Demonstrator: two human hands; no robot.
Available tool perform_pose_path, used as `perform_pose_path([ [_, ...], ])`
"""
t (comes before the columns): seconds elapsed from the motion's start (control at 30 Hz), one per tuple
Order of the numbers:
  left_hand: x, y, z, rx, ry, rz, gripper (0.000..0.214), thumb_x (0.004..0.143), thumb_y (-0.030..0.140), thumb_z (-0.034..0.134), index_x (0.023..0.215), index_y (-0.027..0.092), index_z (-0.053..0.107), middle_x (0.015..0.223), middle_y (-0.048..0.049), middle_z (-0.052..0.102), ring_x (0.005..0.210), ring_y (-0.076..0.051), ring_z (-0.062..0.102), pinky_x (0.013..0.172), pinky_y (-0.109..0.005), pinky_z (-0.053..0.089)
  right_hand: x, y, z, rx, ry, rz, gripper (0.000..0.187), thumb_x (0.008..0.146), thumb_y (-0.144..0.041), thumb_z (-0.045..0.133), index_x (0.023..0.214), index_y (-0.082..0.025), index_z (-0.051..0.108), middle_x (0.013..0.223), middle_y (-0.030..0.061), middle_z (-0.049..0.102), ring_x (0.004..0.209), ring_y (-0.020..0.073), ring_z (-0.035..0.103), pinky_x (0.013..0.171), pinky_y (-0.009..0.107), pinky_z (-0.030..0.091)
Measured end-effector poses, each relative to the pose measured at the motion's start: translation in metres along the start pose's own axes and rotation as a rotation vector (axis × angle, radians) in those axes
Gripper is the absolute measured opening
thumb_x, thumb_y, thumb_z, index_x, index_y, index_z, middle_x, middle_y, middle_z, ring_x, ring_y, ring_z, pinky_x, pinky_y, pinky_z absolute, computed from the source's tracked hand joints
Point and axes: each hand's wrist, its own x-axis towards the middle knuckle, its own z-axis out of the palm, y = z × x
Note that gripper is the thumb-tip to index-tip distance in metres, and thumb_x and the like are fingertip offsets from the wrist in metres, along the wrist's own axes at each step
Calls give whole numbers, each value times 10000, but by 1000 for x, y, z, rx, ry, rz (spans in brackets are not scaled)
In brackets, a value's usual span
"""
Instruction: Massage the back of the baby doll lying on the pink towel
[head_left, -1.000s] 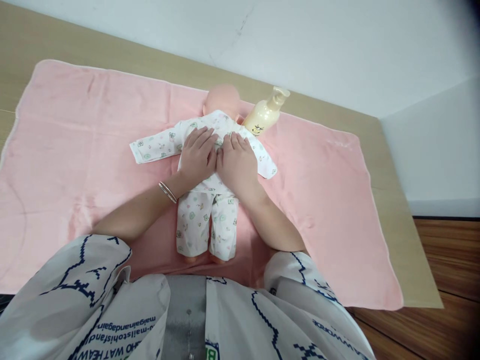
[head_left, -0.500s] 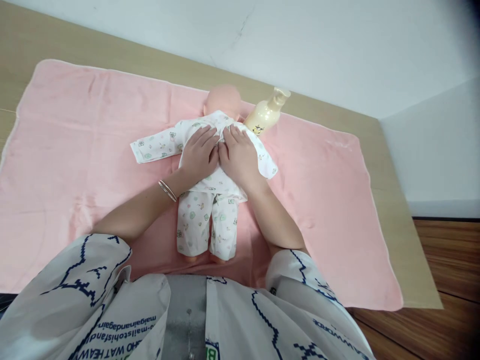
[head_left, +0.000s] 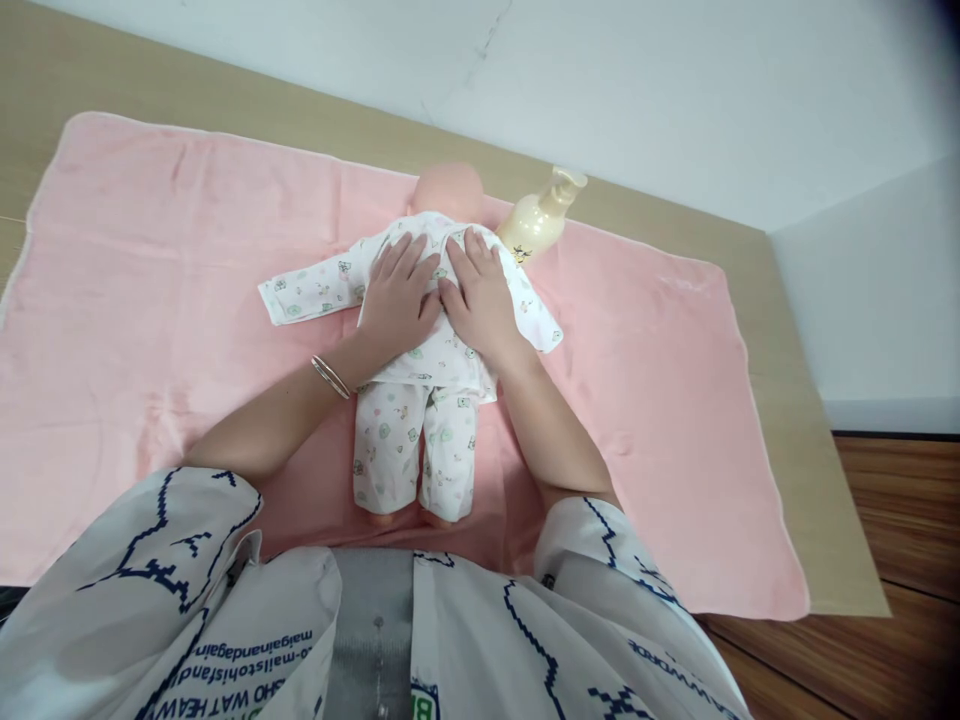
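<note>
A baby doll point(head_left: 448, 190) lies face down, its bald head toward the wall. It wears a white patterned top point(head_left: 442, 365) and matching trousers point(head_left: 387, 440); its arms are spread to the sides. Flat on the left part of the doll's upper back rests my left hand point(head_left: 401, 295), fingers stretched, with a bangle at the wrist. My right hand point(head_left: 480, 295) lies flat on the right part of the back, fingers spread. The two thumbs are close together near the middle. Neither hand grips anything.
Under the doll spreads a pink blanket point(head_left: 645, 400) on a wooden table point(head_left: 810, 420). A cream pump bottle point(head_left: 536, 222) lies tilted on the blanket right of the doll's head. Behind the table is a white wall point(head_left: 637, 110); wooden floor point(head_left: 907, 510) shows at the right.
Both hands have slid slightly up the doll's back toward its shoulders and moved apart a little, with fingers more spread.
</note>
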Motion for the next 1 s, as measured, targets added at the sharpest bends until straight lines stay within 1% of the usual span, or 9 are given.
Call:
perform_pose_path([
  [0.07,0,1,-2,8,-7,16,317,944,349,468,1205,207,581,1430,-121,568,1424,-320,445,1224,-549,320,-4,-7,-4,-17,10,-11,542,965,-274,381,1482,-146,479,1627,118,409,1540,288,326,1272,544,254],
  [0.17,-2,3,-5,24,-20,3,233,938,342,463,1062,192,593,1243,-153,632,1289,-349,535,1117,-577,413,-13,-22,-11,-45,49,24,472,925,-198,397,1337,-162,624,1478,110,597,1445,278,484,1197,489,409],
  [0.3,-4,6,-7,39,11,-38,204,944,359,481,989,191,589,1144,-147,640,1221,-365,557,1062,-577,450,-17,-30,-18,-36,94,138,408,922,-209,419,1202,-211,716,1372,88,685,1357,271,585,1058,459,540],
  [0.43,-2,6,-6,-3,32,-95,314,968,413,481,1146,182,594,1314,-154,600,1324,-356,500,1142,-559,400,-10,-19,-17,39,91,180,440,927,-274,446,1299,-217,674,1443,78,633,1389,265,555,1115,479,502],
  [0.57,1,1,1,-50,6,-91,460,990,454,438,1385,227,509,1548,-120,462,1496,-335,345,1253,-568,265,0,-4,-6,29,13,107,593,945,-268,395,1516,-113,438,1633,131,391,1549,281,309,1276,538,254],
  [0.67,2,-4,5,-49,0,-52,475,997,446,435,1435,269,484,1603,-80,413,1541,-323,285,1277,-576,224,3,2,1,42,-18,71,610,971,-289,352,1565,-150,340,1689,109,271,1588,282,191,1285,591,158],
  [0.77,2,-3,2,-33,1,-11,401,1009,414,438,1367,267,543,1569,-74,458,1526,-311,324,1274,-565,241,3,0,-1,60,-12,69,577,983,-308,348,1549,-197,376,1682,82,299,1584,283,207,1276,613,166],
  [0.93,0,15,-9,2,-11,-1,284,1016,262,414,1185,184,629,1371,-126,612,1371,-290,506,1189,-510,394,-8,-18,-11,2,0,61,533,952,-220,378,1451,-91,515,1572,154,483,1508,302,391,1249,544,315],
  [1.0,-1,22,-11,36,2,-34,279,1002,219,413,1150,172,644,1319,-133,641,1304,-294,550,1135,-503,449,-15,-27,-12,-28,42,84,496,953,-218,390,1398,-91,569,1520,159,545,1467,311,455,1207,531,395],
])
